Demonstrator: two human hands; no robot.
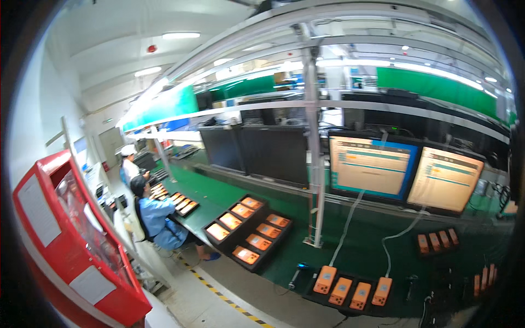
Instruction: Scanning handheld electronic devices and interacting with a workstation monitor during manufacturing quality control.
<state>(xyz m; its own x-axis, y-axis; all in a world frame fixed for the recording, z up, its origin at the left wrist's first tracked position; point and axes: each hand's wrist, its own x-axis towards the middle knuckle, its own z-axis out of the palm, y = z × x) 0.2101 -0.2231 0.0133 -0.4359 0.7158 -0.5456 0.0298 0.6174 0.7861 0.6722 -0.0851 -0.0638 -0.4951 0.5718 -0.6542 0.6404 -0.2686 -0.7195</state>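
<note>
Neither of my hands shows in the head view, so what they hold or touch cannot be seen. Closest on the green bench (350, 218) is a black tray (310, 293) with several orange handheld devices (342, 290). White cables (346, 229) run down to the leftmost device (325, 279) and the rightmost device (381, 291). Left of this tray lies a slim tool with a blue end (296, 274). Further left, two black trays (237, 244) side by side hold more orange devices (258, 241).
Two lit monitors (373, 167) and two dark monitors (274, 156) line the bench's back, with a metal post (312, 131) between the pairs. A red cabinet (41, 210) stands at left. Beyond it, a person in blue (159, 218) sits at the bench. Another tray (424, 252) lies right.
</note>
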